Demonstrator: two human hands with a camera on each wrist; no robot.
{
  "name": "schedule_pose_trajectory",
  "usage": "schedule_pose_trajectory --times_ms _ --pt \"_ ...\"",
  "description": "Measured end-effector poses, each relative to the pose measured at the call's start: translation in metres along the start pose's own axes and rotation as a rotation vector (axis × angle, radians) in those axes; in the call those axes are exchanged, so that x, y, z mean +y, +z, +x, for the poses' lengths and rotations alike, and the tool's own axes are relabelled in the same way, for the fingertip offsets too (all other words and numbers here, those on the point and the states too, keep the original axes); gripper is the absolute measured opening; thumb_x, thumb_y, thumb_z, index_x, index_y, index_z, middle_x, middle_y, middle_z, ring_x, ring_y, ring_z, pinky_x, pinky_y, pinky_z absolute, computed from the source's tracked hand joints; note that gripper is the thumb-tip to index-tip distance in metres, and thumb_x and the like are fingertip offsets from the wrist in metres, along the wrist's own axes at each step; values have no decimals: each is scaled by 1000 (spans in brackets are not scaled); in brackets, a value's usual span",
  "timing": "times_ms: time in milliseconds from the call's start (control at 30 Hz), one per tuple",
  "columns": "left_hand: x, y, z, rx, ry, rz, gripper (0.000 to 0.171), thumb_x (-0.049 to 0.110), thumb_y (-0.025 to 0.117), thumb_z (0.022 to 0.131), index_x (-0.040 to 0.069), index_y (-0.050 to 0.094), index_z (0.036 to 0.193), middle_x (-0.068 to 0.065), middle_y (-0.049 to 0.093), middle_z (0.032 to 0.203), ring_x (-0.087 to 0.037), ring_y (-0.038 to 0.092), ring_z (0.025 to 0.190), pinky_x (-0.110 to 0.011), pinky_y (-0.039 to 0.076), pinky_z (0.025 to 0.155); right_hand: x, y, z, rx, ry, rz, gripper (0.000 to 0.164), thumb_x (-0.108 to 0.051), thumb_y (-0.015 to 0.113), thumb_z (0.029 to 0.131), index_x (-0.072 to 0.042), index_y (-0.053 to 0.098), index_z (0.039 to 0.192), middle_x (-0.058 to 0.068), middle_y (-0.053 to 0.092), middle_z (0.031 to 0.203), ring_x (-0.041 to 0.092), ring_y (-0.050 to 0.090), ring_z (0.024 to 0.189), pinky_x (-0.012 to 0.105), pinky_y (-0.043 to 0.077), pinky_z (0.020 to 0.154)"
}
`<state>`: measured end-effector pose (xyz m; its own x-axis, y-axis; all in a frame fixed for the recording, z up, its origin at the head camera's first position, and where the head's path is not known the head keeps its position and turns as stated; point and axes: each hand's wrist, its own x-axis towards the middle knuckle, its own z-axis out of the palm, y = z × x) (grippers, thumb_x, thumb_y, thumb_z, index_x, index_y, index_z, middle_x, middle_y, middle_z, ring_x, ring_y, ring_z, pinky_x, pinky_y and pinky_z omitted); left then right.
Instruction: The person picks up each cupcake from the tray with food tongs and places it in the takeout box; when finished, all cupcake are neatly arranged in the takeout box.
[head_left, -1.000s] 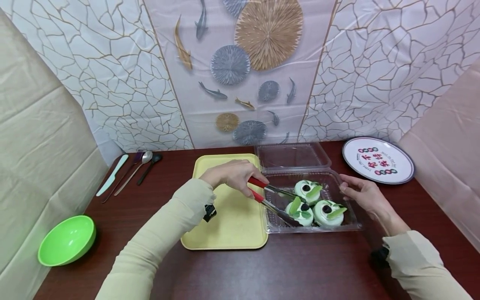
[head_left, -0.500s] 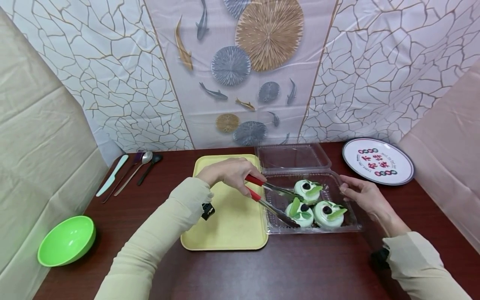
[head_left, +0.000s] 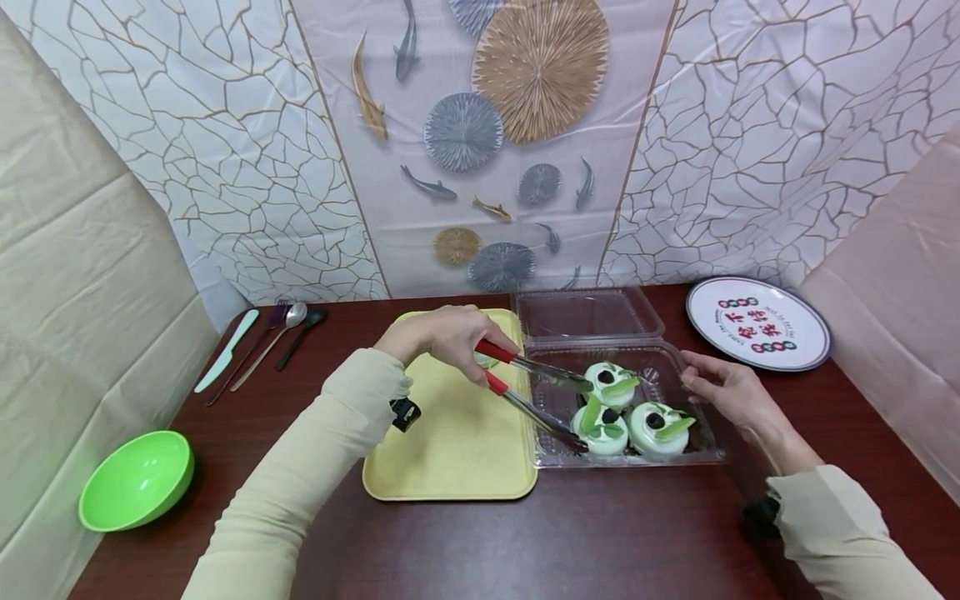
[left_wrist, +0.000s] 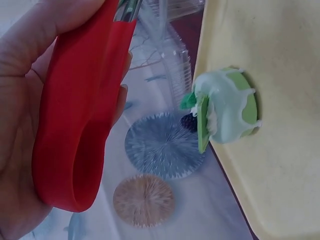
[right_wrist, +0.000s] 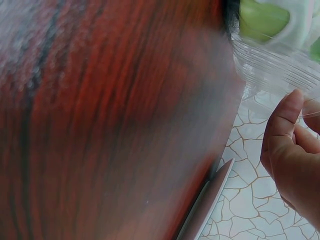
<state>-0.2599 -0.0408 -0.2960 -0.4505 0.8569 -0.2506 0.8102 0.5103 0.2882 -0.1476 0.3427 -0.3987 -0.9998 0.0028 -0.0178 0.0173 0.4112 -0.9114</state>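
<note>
My left hand (head_left: 442, 335) holds red-handled tongs (head_left: 534, 413), spread apart and reaching into a clear plastic box (head_left: 658, 371). One tong tip lies beside the back cake (head_left: 609, 385), the other at the left side of the front-left cake (head_left: 600, 435). Whether they touch is unclear. A third cake (head_left: 658, 430) sits at right; all are pale green with leaf and dark berry toppings. Thumb and fingers of my right hand (head_left: 731, 396) pinch the box's right rim. Another such cake (left_wrist: 227, 107) stands on the yellow tray (head_left: 450, 467), mostly hidden behind my left hand in the head view.
The box's open lid (head_left: 588, 315) lies behind it. A white plate (head_left: 757, 323) with red lettering is at the back right. On the left are a green bowl (head_left: 137, 481), a pale knife (head_left: 227, 352), a purple fork (head_left: 279, 315), a metal spoon (head_left: 294, 315) and a black spoon (head_left: 313, 317).
My left hand and the tongs have drawn leftward, the tips shifting left among the cakes. Part of the cake on the tray now shows behind the hand. My right hand stays on the rim.
</note>
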Motion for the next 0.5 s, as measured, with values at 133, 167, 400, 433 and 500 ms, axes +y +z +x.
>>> schedule_pose_trajectory --times_ms 133,167,400,433,500 --pt "-6 -4 -12 46 -7 -67 59 25 78 76 22 64 132 5 70 122 -8 52 86 -23 42 74 1 0 -1 0 6 -5 54 -4 51 99 19 29 143 -28 54 84 -12 55 79 15 53 67" --pt "-9 -5 -17 64 -11 -84 59 25 79 76 21 64 132 5 69 125 -8 55 90 -24 44 77 1 0 -1 0 9 -9 54 -5 51 99 19 30 143 -28 55 84 -12 55 79 15 53 67" --pt "-35 2 -57 316 -96 -162 61 24 81 76 16 63 133 -7 64 133 -21 59 123 -43 48 100 1 -1 0 -5 6 -15 57 -10 53 99 18 31 143 -27 55 85 -12 55 80 16 53 67" --pt "-40 5 -63 354 -132 -182 62 24 82 76 15 62 134 -8 64 134 -23 59 124 -44 47 101 2 -2 0 -5 0 -5 57 -11 54 99 18 31 143 -27 55 85 -12 55 80 15 53 68" --pt "-49 15 -74 418 -199 -202 64 24 82 77 14 60 136 -10 63 135 -25 63 115 -46 47 99 6 -3 0 -8 -21 61 56 -11 55 99 18 34 142 -24 59 85 -10 57 79 15 53 67"
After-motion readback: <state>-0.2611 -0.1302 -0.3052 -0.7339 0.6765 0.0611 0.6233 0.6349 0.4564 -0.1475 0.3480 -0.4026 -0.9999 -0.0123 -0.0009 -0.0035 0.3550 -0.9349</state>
